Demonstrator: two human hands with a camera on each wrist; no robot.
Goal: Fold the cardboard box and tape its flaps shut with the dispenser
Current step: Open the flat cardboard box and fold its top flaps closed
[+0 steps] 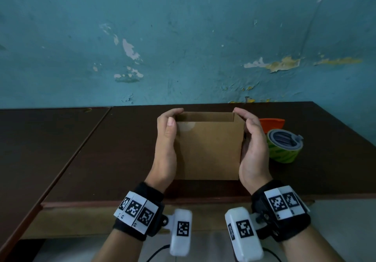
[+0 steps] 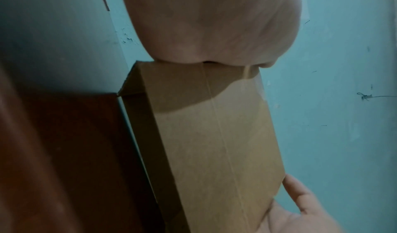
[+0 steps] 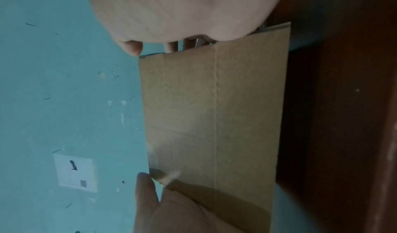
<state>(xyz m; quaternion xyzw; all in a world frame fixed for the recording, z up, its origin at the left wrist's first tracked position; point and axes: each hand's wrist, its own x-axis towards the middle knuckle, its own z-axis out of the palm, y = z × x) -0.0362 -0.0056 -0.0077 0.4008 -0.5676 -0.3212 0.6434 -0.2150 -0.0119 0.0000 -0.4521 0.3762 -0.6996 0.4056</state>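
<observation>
A brown cardboard box (image 1: pixel 207 149) stands upright on the dark table (image 1: pixel 122 149), its top open. My left hand (image 1: pixel 172 119) grips its left side, thumb on the near face and fingers curled round the far top corner. My right hand (image 1: pixel 245 119) grips the right side the same way, fingers hooked over the top edge. The left wrist view shows the box (image 2: pixel 214 134) below my left palm (image 2: pixel 214 20). In the right wrist view the box (image 3: pixel 214 117) lies under my right palm (image 3: pixel 182 10). The tape dispenser (image 1: pixel 283 145), a green roll on a grey core, lies just right of my right hand.
An orange piece (image 1: pixel 271 124) lies behind the roll. A peeling teal wall (image 1: pixel 183 48) stands right behind the table. A seam (image 1: pixel 81 149) runs diagonally across the table on the left. The table's front edge (image 1: pixel 142 202) is close below my wrists.
</observation>
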